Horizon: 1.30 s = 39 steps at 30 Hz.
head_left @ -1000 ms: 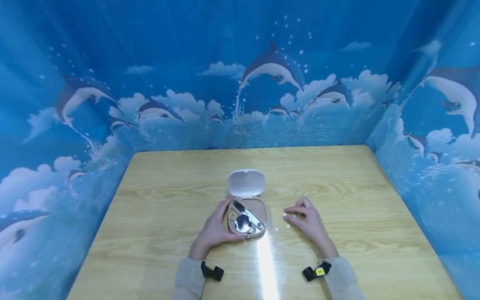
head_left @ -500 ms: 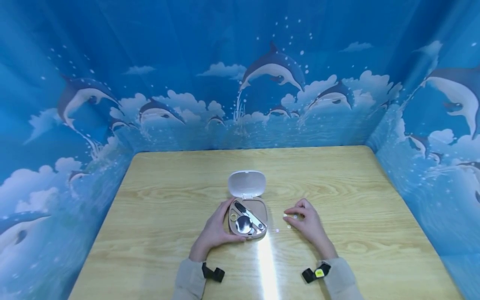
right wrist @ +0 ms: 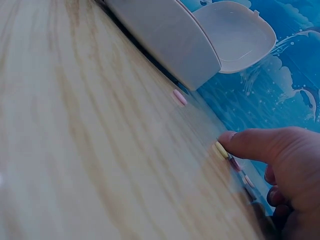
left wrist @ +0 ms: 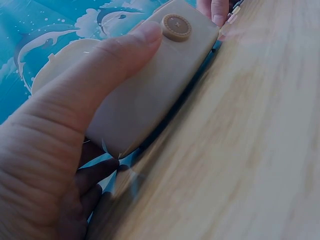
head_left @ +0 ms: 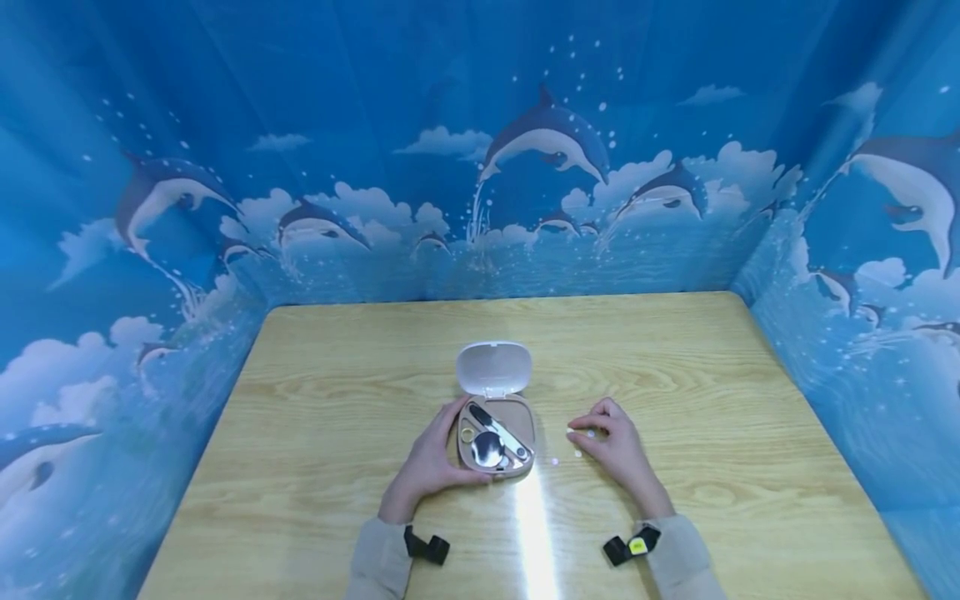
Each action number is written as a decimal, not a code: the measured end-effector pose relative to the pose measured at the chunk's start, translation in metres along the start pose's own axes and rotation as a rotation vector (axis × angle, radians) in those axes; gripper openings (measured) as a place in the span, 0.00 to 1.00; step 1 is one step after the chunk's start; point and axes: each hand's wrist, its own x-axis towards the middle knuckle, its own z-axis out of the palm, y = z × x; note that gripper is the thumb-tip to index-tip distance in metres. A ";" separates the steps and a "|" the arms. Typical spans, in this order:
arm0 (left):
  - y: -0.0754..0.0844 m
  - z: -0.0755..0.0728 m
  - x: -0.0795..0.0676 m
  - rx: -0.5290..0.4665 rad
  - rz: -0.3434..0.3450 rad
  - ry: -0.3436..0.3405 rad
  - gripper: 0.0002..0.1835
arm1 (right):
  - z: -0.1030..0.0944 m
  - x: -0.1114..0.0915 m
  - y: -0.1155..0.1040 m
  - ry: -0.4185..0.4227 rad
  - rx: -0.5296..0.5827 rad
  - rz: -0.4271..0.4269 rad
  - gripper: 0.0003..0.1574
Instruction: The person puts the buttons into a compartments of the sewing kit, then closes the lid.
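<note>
A beige pill case [head_left: 517,407] stands on the table with its white lid [head_left: 493,368] raised at the back. Inside lie a round mirror-like disc [head_left: 487,448], a long black-and-silver tool [head_left: 510,440] and a small gold ring [head_left: 467,434]. My left hand [head_left: 432,454] grips the case from the left, thumb along its front wall beside a round ribbed button [left wrist: 177,27]. To the right of the case my right hand [head_left: 617,440] pinches a small white pill [head_left: 570,431] between thumb and forefinger, low over the table. The thumb hides this pill in the right wrist view.
Several small pills lie loose near the right hand: a pink one [right wrist: 180,97] close to the case, a yellow one [right wrist: 221,150] by the thumb and others beyond. The wooden table [head_left: 337,375] meets a blue dolphin-print curtain [head_left: 375,267] at its back and sides.
</note>
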 end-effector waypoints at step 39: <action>0.002 -0.001 -0.001 -0.026 -0.032 0.006 0.70 | 0.000 -0.002 0.001 0.018 0.021 -0.008 0.09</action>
